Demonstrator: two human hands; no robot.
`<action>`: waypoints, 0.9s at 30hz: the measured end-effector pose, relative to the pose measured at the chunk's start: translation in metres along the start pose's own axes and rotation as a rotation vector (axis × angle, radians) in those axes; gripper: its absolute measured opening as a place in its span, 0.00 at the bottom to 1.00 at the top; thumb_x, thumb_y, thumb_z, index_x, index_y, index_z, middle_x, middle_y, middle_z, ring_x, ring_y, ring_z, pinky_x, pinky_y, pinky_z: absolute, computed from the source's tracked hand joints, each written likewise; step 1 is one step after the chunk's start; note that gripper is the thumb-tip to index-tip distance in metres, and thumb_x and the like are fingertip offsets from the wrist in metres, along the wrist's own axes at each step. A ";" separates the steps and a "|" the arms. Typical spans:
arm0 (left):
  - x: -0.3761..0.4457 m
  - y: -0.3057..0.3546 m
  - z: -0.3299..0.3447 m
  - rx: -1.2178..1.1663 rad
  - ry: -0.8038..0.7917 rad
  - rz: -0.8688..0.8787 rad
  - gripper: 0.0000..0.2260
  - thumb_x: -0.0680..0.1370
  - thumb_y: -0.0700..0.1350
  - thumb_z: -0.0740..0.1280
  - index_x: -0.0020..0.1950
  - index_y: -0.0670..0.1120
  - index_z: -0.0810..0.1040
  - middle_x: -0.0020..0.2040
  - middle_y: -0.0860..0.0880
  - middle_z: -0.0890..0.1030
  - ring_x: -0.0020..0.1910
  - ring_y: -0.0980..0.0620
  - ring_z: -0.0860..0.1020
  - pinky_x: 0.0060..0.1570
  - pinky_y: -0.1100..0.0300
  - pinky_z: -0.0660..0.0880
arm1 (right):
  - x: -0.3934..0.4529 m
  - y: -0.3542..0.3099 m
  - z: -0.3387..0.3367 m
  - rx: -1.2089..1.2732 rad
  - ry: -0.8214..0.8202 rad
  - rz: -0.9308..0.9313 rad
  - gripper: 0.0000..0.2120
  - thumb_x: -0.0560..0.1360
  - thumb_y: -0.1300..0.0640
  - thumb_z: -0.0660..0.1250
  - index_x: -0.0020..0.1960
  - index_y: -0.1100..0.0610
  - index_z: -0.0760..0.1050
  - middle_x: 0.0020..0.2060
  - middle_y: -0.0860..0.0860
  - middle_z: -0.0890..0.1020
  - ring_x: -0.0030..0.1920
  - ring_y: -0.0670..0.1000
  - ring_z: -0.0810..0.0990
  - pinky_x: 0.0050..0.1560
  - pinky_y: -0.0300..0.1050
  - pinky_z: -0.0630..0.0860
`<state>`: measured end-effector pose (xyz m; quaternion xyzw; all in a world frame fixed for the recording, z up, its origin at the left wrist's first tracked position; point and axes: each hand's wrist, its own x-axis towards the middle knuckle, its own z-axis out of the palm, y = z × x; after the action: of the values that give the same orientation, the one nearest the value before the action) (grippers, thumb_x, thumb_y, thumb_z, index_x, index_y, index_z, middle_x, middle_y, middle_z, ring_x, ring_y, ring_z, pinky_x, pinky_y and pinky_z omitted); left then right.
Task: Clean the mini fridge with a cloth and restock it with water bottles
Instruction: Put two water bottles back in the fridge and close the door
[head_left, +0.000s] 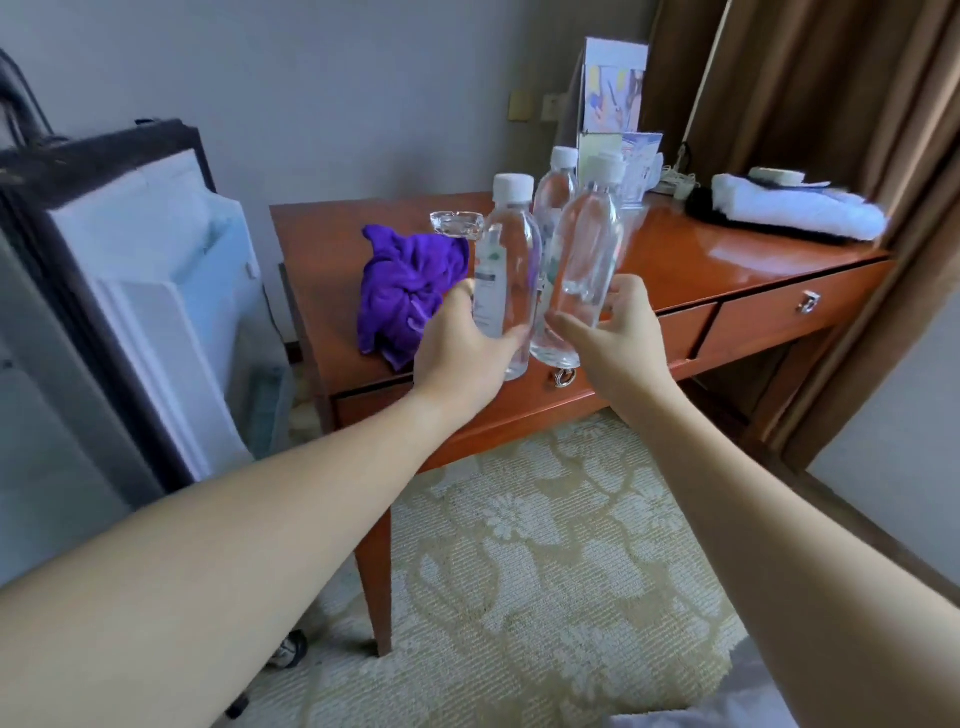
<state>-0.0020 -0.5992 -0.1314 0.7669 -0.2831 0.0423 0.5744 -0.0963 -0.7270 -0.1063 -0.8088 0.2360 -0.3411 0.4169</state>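
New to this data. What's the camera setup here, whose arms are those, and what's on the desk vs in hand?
There is one picture, from a wide-angle camera worn on a person's head, looking forward and down. That is why two bare arms reach in from the bottom: they belong to the wearer, and no robot is involved.

The left hand grips one clear water bottle with a white cap. The right hand grips another bottle. A third bottle shows between and behind them; I cannot tell which hand holds it, or whether it stands on the desk.

On the wooden desk lie a crumpled purple cloth, a glass ashtray, a folded white towel and some leaflets. At the left, the mini fridge stands with its door open.
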 end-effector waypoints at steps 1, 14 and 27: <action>-0.010 0.004 -0.013 -0.012 0.013 -0.006 0.20 0.72 0.52 0.77 0.60 0.50 0.76 0.50 0.56 0.83 0.49 0.57 0.82 0.53 0.51 0.81 | -0.013 -0.011 0.000 0.013 -0.007 -0.006 0.22 0.72 0.51 0.76 0.59 0.53 0.68 0.48 0.45 0.79 0.47 0.43 0.79 0.47 0.43 0.77; -0.147 0.062 -0.222 -0.107 0.133 -0.012 0.16 0.74 0.46 0.76 0.60 0.51 0.78 0.51 0.57 0.84 0.49 0.62 0.82 0.49 0.63 0.79 | -0.174 -0.155 0.042 0.153 -0.231 -0.132 0.21 0.70 0.49 0.76 0.57 0.45 0.69 0.47 0.42 0.81 0.46 0.44 0.82 0.51 0.53 0.81; -0.262 0.026 -0.396 0.005 0.363 -0.117 0.18 0.74 0.45 0.76 0.61 0.52 0.78 0.49 0.59 0.83 0.45 0.70 0.78 0.42 0.77 0.72 | -0.294 -0.250 0.162 0.281 -0.493 -0.229 0.22 0.70 0.51 0.76 0.58 0.50 0.70 0.49 0.44 0.80 0.49 0.47 0.81 0.54 0.56 0.79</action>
<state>-0.1305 -0.1445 -0.0775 0.7631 -0.1297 0.1474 0.6157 -0.1438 -0.3124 -0.0703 -0.8229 -0.0147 -0.2087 0.5282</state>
